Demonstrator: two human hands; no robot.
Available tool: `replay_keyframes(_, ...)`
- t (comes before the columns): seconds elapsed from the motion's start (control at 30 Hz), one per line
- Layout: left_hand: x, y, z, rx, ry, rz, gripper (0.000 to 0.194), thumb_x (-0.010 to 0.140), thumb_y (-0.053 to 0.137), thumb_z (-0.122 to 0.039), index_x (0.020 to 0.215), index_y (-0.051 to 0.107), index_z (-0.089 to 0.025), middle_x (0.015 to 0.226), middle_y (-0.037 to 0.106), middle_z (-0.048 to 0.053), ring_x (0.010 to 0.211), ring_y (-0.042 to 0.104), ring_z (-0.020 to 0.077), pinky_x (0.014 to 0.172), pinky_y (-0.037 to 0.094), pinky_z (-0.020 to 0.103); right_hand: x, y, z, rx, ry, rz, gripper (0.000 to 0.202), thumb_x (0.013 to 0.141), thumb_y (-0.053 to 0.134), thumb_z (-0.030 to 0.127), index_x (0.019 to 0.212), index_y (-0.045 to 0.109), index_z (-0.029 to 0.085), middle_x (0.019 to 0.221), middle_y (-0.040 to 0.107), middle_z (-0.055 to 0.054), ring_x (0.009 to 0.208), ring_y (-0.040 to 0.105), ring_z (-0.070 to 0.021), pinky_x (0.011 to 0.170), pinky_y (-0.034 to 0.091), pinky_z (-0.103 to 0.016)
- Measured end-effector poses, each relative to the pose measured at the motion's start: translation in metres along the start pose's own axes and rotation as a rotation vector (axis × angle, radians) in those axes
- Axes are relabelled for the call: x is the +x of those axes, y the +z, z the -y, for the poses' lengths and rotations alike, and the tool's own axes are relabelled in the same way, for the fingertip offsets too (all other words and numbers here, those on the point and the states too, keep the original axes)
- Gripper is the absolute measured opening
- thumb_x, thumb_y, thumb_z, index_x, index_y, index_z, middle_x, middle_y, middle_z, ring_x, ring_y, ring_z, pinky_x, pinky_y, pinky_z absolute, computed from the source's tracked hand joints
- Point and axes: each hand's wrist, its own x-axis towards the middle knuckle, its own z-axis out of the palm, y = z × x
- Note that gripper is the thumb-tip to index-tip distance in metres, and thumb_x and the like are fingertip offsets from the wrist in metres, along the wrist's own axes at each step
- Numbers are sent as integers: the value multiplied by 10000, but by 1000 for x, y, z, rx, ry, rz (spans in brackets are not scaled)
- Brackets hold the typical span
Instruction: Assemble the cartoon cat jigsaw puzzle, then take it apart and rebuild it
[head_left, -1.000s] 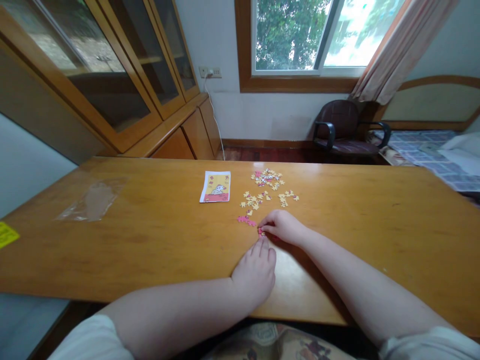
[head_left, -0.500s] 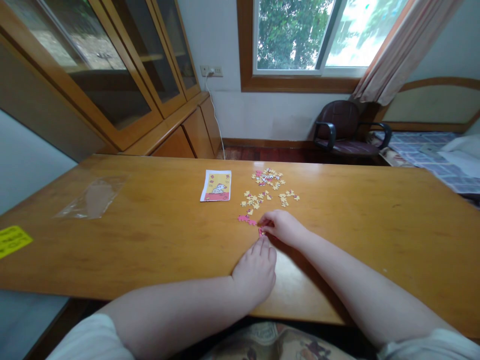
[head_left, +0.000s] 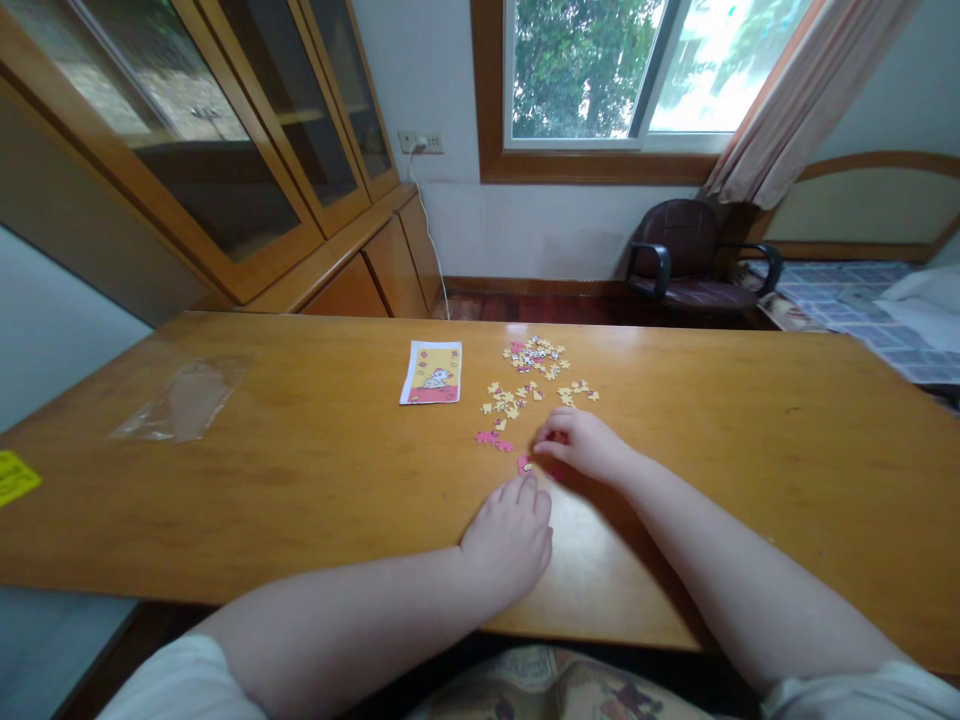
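Note:
My left hand [head_left: 508, 535] rests on the table with its fingers spread a little, the tips just below a small pink puzzle piece [head_left: 524, 465]. Up and to the right hovers my right hand [head_left: 581, 442], its fingers bent and thumb slightly apart, with nothing visible held between them. Another pink piece [head_left: 556, 471] shows partly beneath it. Left of that hand lies a short joined strip of pink pieces [head_left: 495, 441]. Loose yellow pieces [head_left: 510, 400] and a mixed pile [head_left: 535, 354] are scattered farther back.
A picture card [head_left: 433, 373] of a white animal on yellow and pink lies left of the pieces. A clear plastic bag [head_left: 187, 398] and a yellow label [head_left: 15, 478] are on the left of the wooden table [head_left: 300, 480]. An armchair [head_left: 682, 250] stands beyond it.
My right hand has moved right, away from the pink piece above my left fingertips, uncovering that piece and part of another. My left hand has hardly moved.

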Motion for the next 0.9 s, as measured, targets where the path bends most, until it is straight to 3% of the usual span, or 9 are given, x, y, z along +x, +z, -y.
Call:
replay_keyframes(0.17, -1, -3, 3, -22, 8, 16, 310, 857, 511, -296, 1088, 577, -99, 1270, 567, 177, 1155, 521, 291, 940, 456, 404, -11, -23, -2, -72, -23, 194, 58, 757, 675, 240, 760, 726, 214, 804, 690, -13, 732, 601, -136, 677, 433, -226)
replay_keyframes(0.3, -1, -3, 7, -45, 20, 24, 316, 868, 505, -309, 1107, 565, -109, 1236, 583, 169, 1144, 522, 289, 922, 462, 412, -15, -14, 1, -208, -20, 278, 68, 719, 692, 270, 772, 727, 247, 791, 701, -6, 691, 598, -145, 608, 404, -228)
replay_keyframes(0.43, 1, -4, 10, -66, 28, 24, 295, 872, 510, -314, 1085, 563, -117, 1210, 584, 160, 1120, 525, 281, 911, 468, 411, -15, -10, -1, -303, 78, 299, 64, 683, 693, 254, 737, 727, 259, 715, 696, -1, 619, 580, -147, 537, 361, -235)
replay_keyframes(0.57, 1, -6, 10, -80, 17, 33, 260, 869, 518, -314, 1037, 568, -122, 1163, 595, 145, 1090, 529, 283, 900, 475, 424, -15, -20, -4, -274, 175, 312, 39, 655, 708, 243, 693, 713, 251, 671, 689, 13, 576, 569, -135, 514, 350, -230)
replay_keyframes(0.67, 1, -7, 10, -77, 10, 36, 264, 866, 524, -310, 1043, 565, -120, 1156, 592, 141, 1078, 528, 284, 901, 473, 431, -16, -28, -8, -230, 205, 301, 109, 680, 713, 336, 742, 717, 246, 676, 691, 9, 576, 576, -134, 517, 357, -226)
replay_keyframes(0.77, 0, -8, 10, -78, -3, 34, 260, 863, 528, -315, 1037, 561, -125, 1129, 595, 138, 1065, 528, 283, 896, 470, 433, -14, -35, -13, -301, 218, 202, 194, 766, 626, 392, 793, 720, 224, 726, 701, -28, 614, 583, -148, 544, 361, -235)
replay_keyframes(0.9, -1, -8, 10, -71, -17, 32, 249, 865, 524, -323, 1020, 557, -130, 1112, 592, 142, 1058, 526, 284, 891, 463, 436, -11, -41, -20, -454, 281, 111, 212, 805, 544, 322, 766, 712, 200, 760, 700, -62, 641, 578, -162, 557, 349, -248)
